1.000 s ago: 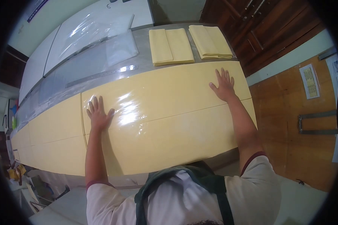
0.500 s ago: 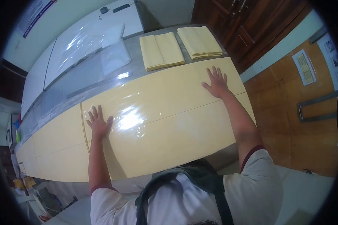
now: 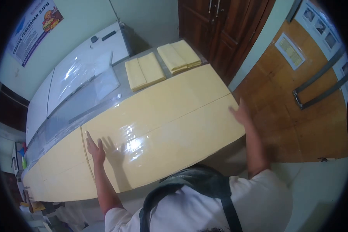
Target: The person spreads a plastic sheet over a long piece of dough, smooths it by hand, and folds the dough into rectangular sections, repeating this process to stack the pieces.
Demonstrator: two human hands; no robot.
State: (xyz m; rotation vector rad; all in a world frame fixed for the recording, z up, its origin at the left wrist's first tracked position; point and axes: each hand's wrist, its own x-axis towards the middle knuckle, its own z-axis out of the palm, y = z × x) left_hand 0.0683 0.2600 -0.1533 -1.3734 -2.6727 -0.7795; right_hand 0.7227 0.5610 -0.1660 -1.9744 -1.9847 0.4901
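Observation:
A wide sheet of yellow material (image 3: 174, 123) lies spread on the table, with a lengthwise crease and a shiny patch of glare. My left hand (image 3: 95, 149) is just above its left part, near a vertical seam, fingers apart and holding nothing; its shadow falls on the sheet. At the sheet's right edge is my right hand (image 3: 241, 113), slightly blurred, with thumb and fingers apart and nothing in it. More yellow material (image 3: 65, 166) continues left of the seam. Two folded yellow pieces (image 3: 145, 71) (image 3: 179, 56) rest behind the sheet.
Clear plastic sheets (image 3: 100, 83) lie on the white surface at the back left. A small dark device (image 3: 108, 36) sits farther back. Dark wooden doors (image 3: 224, 34) stand behind the table, and a wooden door (image 3: 290, 104) with a metal handle is at the right.
Both hands have lifted off the sheet. My right hand has moved from the sheet's upper right part to its right edge; my left hand is turned more edgewise. The camera view has shifted.

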